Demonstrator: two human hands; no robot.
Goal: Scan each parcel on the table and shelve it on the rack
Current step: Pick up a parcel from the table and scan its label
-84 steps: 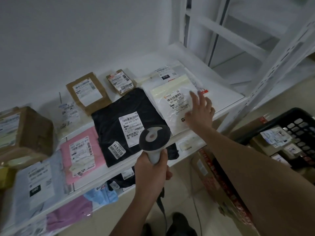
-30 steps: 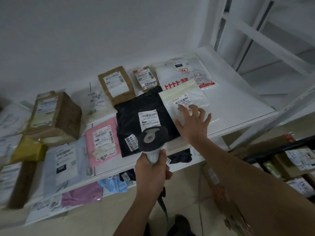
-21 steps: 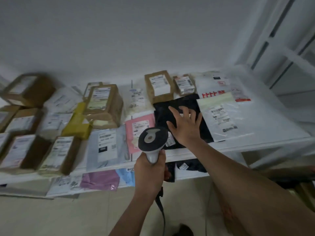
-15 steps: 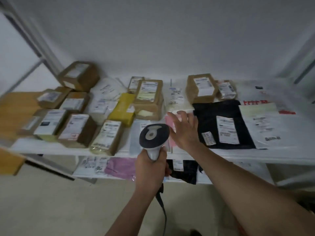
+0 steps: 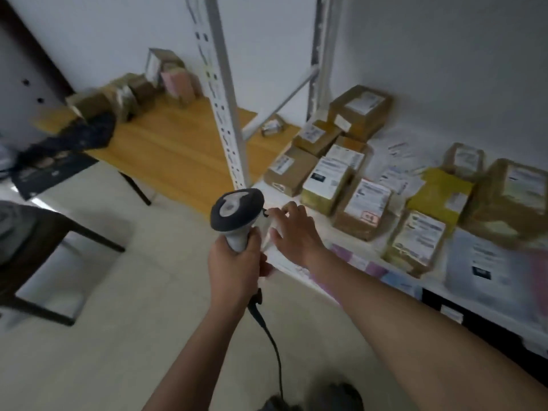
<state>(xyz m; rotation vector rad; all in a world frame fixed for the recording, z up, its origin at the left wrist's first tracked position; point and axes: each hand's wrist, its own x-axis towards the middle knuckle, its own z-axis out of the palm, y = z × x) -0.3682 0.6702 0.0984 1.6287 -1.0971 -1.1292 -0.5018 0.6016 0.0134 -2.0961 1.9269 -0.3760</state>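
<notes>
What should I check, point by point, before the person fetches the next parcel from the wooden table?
1. Scanner in hand: ok. The left hand holds the scanner by its handle, a firm grip.
2. Right hand free: ok. The right hand hovers open near the rack shelf edge and holds no parcel.
3. Parcels left to scan: ok. Several boxes stand on the wooden table.
4. Scanner cable: cannot tell. The cable hangs toward the floor; a snag is not visible.
5. Space on the shelf: ok. The front left corner is bare.
6. Labels readable: cannot tell, the picture is blurred.
</notes>
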